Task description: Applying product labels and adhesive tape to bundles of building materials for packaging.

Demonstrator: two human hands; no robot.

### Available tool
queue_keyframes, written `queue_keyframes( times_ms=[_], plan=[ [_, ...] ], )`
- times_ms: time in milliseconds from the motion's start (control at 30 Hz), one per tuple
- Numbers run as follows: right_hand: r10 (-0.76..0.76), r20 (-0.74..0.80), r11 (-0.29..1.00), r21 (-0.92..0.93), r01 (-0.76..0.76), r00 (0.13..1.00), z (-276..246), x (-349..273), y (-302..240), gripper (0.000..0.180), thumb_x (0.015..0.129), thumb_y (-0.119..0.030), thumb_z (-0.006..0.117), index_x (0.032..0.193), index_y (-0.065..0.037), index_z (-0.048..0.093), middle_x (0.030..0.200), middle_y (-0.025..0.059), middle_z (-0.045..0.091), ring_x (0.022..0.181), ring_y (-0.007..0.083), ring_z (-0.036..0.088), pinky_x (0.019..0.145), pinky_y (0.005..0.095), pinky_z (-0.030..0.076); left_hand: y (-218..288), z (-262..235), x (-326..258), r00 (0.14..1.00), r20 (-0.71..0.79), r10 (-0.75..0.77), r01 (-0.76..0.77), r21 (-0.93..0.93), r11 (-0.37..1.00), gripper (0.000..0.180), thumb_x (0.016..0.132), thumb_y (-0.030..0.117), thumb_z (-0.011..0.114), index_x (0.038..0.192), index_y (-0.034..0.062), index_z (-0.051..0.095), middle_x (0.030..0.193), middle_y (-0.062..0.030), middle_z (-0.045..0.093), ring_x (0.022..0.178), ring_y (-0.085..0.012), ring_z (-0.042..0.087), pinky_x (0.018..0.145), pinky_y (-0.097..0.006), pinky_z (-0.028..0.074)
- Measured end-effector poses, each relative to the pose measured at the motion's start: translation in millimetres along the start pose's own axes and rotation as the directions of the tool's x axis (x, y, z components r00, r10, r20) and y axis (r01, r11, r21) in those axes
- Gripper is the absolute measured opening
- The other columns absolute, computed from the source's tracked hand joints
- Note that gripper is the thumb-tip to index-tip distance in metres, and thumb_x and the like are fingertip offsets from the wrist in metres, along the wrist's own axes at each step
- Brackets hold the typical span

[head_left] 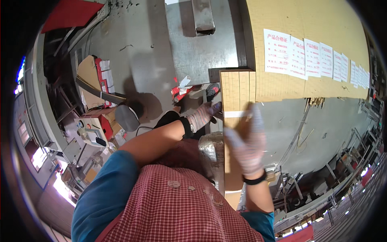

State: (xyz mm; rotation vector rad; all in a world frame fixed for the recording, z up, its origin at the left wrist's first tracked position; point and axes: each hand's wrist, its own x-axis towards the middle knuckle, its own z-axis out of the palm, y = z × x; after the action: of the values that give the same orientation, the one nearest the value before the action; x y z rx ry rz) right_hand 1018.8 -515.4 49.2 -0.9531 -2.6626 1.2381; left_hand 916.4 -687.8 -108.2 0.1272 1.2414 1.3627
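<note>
A bundle of tan cardboard strips (pixel 231 90) stands in front of me, with a white band (pixel 235 114) across it. My left hand (pixel 200 117), in a striped knit glove, is at the bundle's left side. Its fingers are bunched around something dark that I cannot make out. My right hand (pixel 248 147), gloved alike and smeared by motion, is over the bundle's right side below the band. Its thumb and fingers are spread apart, and nothing shows between them. A roll wrapped in shiny clear film (pixel 211 152) lies beside the bundle, close to my apron.
A large cardboard stack (pixel 314 14) at the far right bears a row of white printed sheets (pixel 277 51). A metal table (pixel 205 52) with a square steel tube (pixel 203 18) stands ahead. On the left are a grey stool (pixel 127 118) and boxes. Scraps lie on the floor.
</note>
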Motion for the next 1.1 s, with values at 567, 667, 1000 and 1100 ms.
queue_keyframes(
  times_ms=[567, 667, 1000, 1100],
  plan=[
    [-0.329, 0.426, 0.806, -0.339, 0.486, 0.843, -40, 29, -94, 0.056, 0.087, -0.03, 0.073, 0.132, -0.004, 0.055, 0.074, 0.0164, 0.064, 0.07, 0.0359, 0.064, 0.069, 0.0385, 0.052, 105, 40, -25, 0.941, 0.079, 0.33, -0.306, 0.618, 0.724, 0.048, 0.075, 0.024, 0.079, 0.117, 0.0112, 0.059, 0.098, -0.0153, 0.067, 0.093, -0.0345, 0.066, 0.081, -0.042, 0.052],
    [-0.212, 0.423, 0.896, -0.275, 0.348, 0.881, -64, 45, -64, 0.027, 0.093, -0.027, 0.062, 0.11, -0.007, 0.067, 0.074, 0.018, 0.067, 0.07, 0.0363, 0.065, 0.065, 0.0407, 0.052, 109, 41, -34, 0.915, 0.084, 0.394, -0.282, 0.832, 0.478, 0.036, 0.083, 0.021, 0.076, 0.114, 0.0122, 0.06, 0.102, -0.0143, 0.066, 0.096, -0.0308, 0.066, 0.082, -0.04, 0.053],
    [0.445, 0.198, 0.874, 0.118, -0.472, 0.873, -29, -33, 84, 0.034, 0.093, -0.025, 0.071, 0.114, 0.001, 0.069, 0.095, 0.013, 0.075, 0.084, 0.021, 0.071, 0.076, 0.035, 0.055, 119, 81, -14, 0.968, -0.252, -0.006, -0.085, -0.347, 0.934, 0.062, 0.083, 0.026, 0.08, 0.132, -0.0007, 0.053, 0.12, -0.0134, 0.066, 0.106, -0.0211, 0.064, 0.095, -0.035, 0.05],
    [0.399, 0.418, 0.803, 0.272, -0.531, 0.817, -69, -126, 72, 0.051, 0.092, -0.03, 0.072, 0.132, -0.001, 0.059, 0.114, 0.012, 0.07, 0.102, 0.018, 0.065, 0.087, 0.0321, 0.053, 134, 61, -53, 0.99, -0.135, 0.033, -0.089, -0.432, 0.897, 0.055, 0.085, 0.027, 0.079, 0.128, -0.0016, 0.059, 0.119, -0.0105, 0.068, 0.113, -0.0201, 0.063, 0.097, -0.036, 0.051]
  ],
)
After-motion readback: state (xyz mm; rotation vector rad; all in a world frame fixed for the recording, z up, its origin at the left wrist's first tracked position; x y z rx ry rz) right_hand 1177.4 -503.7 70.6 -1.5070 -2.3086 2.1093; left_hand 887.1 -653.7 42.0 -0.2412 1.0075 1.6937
